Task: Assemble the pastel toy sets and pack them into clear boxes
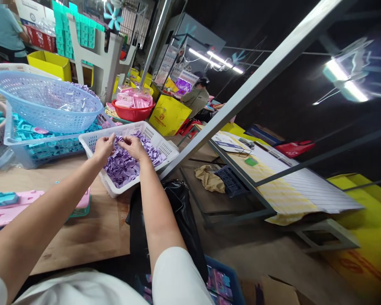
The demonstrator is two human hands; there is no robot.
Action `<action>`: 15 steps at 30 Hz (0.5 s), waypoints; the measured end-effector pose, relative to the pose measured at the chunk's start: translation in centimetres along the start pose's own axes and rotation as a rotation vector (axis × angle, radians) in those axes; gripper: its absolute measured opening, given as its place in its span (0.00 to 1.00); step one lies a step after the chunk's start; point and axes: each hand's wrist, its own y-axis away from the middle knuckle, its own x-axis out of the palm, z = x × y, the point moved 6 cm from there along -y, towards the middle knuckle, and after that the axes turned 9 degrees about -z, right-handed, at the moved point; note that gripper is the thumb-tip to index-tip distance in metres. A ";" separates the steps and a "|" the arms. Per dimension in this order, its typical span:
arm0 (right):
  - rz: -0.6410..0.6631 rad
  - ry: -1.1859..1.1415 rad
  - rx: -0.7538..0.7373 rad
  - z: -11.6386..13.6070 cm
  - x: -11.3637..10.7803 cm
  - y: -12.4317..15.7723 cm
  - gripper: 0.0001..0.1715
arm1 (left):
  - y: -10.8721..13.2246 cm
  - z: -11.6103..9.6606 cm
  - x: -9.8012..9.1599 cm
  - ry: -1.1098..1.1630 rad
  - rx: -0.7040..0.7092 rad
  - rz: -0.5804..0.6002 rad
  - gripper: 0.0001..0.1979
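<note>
Both my arms reach forward over a white perforated basket [111, 185] heaped with small flat purple plastic pieces [122, 167]. My left hand [104, 149] is closed in a pinch above the left side of the heap, with a bit of purple at its fingertips. Close beside it, my right hand [133, 148] has thumb and fingers drawn together on small purple pieces. The fingertips of the two hands almost meet. Exactly how many pieces each one holds is too small to tell.
Left of the basket, a blue colander [51, 120] of clear bags rests on a bin [34, 154] of turquoise parts. Pink cases [22, 201] lie on the wooden table [104, 231]. A black bag [174, 212] hangs at its edge, near a slanting metal post [241, 93]. Other people sit farther back.
</note>
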 end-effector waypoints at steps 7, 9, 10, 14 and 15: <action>0.077 0.236 -0.042 0.2 1.4 -0.2 0.15 | 0.0 -0.1 0.1 0.097 0.019 0.025 0.09; 0.173 0.498 -0.031 -0.2 2.3 0.2 0.20 | 0.0 -0.3 -0.2 0.113 0.039 -0.024 0.06; 0.257 0.588 -0.031 -0.3 3.0 0.5 0.19 | 0.0 -0.4 -0.3 0.119 0.046 -0.040 0.05; 0.514 0.684 -0.044 -0.5 6.3 1.4 0.15 | 0.3 -0.8 -0.5 0.134 0.057 -0.049 0.05; 0.543 0.713 -0.044 -0.5 6.8 1.4 0.16 | 0.4 -0.9 -0.6 0.136 0.060 -0.046 0.06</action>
